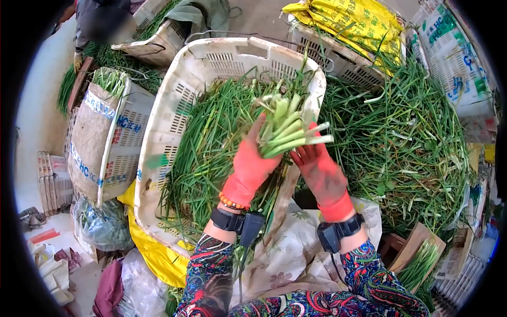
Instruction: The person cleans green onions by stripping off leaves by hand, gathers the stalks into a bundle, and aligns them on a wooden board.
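Note:
My left hand (253,164), in a red glove, is closed around a bundle of green stalks (288,127) with pale cut ends pointing right. It is over a large white plastic basket (153,127) that holds long green leaves (206,132). Close by on the right, my right hand (319,171), gloved in red with dirt on it, has its fingers extended beside the stalk ends. Its palm shows nothing held.
A heap of loose greens (396,153) lies on the right. Another basket with a yellow sack (348,26) stands behind it. At left are an upright basket (124,137) and a plastic bag (103,224). A person's dark sleeve (82,26) shows at top left.

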`<state>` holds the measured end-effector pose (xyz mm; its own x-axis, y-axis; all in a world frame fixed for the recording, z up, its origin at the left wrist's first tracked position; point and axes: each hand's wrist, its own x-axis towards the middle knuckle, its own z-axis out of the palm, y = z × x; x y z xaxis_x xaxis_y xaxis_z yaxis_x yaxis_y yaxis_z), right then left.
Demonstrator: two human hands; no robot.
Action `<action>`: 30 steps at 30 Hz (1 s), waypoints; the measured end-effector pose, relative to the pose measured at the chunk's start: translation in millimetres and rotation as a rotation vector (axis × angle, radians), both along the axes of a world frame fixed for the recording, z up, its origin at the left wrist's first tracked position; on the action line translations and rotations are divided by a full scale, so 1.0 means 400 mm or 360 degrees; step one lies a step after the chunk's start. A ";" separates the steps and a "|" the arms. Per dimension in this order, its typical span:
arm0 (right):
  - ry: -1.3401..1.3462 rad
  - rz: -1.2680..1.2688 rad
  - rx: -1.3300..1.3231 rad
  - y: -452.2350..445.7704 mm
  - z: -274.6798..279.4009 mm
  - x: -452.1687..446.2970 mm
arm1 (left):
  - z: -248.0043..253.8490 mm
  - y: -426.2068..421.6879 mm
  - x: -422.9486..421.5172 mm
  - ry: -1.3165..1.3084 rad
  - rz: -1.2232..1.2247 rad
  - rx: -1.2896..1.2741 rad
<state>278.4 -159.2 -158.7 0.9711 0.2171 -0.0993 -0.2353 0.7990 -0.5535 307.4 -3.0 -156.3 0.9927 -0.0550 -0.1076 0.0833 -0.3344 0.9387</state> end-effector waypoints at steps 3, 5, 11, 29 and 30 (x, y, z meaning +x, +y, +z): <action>-0.0401 -0.0008 -0.0507 -0.007 -0.013 -0.014 | 0.011 -0.022 -0.014 -0.0108 -0.0467 0.0267; -0.0284 -0.0182 -0.0527 -0.022 0.001 0.005 | 0.056 -0.090 -0.067 -0.0054 -0.0588 0.0377; 0.0008 -0.0376 -0.0383 -0.088 0.078 -0.005 | 0.116 -0.059 -0.053 0.0167 -0.1006 -0.0178; -0.1521 -0.1950 -0.1707 -0.313 0.633 -0.209 | 0.195 0.501 -0.322 0.0178 0.0129 0.0102; -0.1696 -0.1914 -0.1890 -0.310 0.635 -0.210 | 0.299 0.489 -0.313 -0.0086 0.0213 -0.0082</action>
